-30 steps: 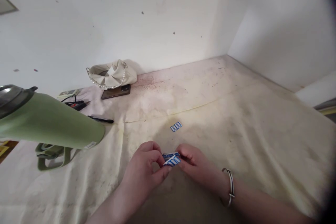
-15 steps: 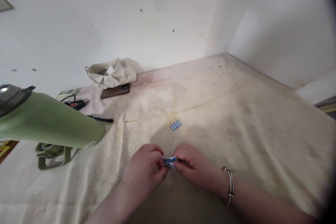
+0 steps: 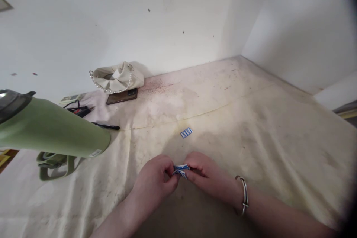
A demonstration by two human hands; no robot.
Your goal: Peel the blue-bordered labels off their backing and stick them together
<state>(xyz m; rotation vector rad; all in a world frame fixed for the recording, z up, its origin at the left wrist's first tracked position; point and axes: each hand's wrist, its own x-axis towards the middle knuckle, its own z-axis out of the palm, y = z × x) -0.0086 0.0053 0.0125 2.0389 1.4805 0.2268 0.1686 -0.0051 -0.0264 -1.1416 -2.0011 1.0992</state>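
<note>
Between my two hands is a small blue-and-white folded piece (image 3: 181, 167), too small to tell its exact kind. My left hand (image 3: 156, 175) is closed, its thumb and fingers pinching the left end. From the other side, my right hand (image 3: 204, 171) grips the right end the same way, with a silver bangle (image 3: 244, 195) on its wrist. Part of the piece is hidden by the fingertips. A little beyond the hands, a small flat piece with white rectangles edged in blue (image 3: 186, 132) lies on the stained cream cloth (image 3: 223, 141).
On the left a large green bottle (image 3: 61, 126) stands close by, a green strap (image 3: 55, 165) at its base. Behind it lie a black pen (image 3: 107, 126) and a dark cable (image 3: 79, 111). A phone (image 3: 122, 96) and a cream bag (image 3: 118, 78) are near the wall.
The fingers of my left hand have curled in more, and the held piece has shifted slightly between the fingertips. The flat piece on the cloth stays put.
</note>
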